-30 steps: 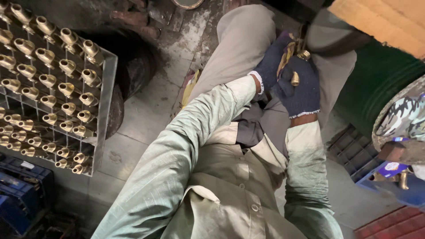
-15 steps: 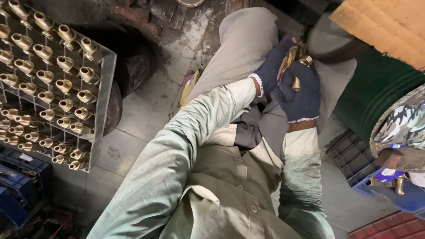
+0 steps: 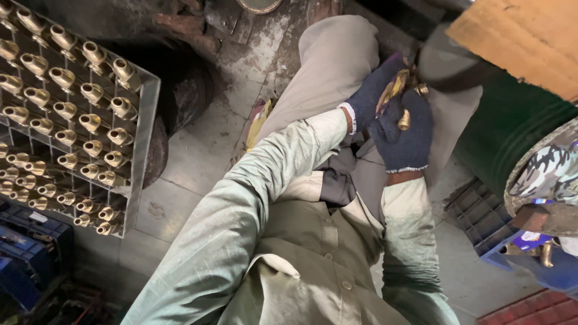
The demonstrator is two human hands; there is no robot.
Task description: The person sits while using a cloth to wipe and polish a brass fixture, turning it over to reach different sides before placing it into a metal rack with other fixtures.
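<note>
Both hands gloved, dark blue, held together over the lap. Right hand (image 3: pixel 404 135) fingers curled round a brass fitting (image 3: pixel 404 120), its end poking out btwn them. Left hand (image 3: pixel 372 96) fingers bent, pressing a yellowish rag (image 3: pixel 392 90) against the fitting's top. Rack (image 3: pixel 144 138) w/ rows of brass parts (image 3: pixel 90 123) stands on the floor at left, well apart. Blue crate (image 3: pixel 481 225) at right.

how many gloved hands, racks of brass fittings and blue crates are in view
gloved hands: 2, the left hand and right hand, both closed around a brass fitting
racks of brass fittings: 1, the metal grid rack
blue crates: 2, one at lower left, one at lower right
total: 5
</note>
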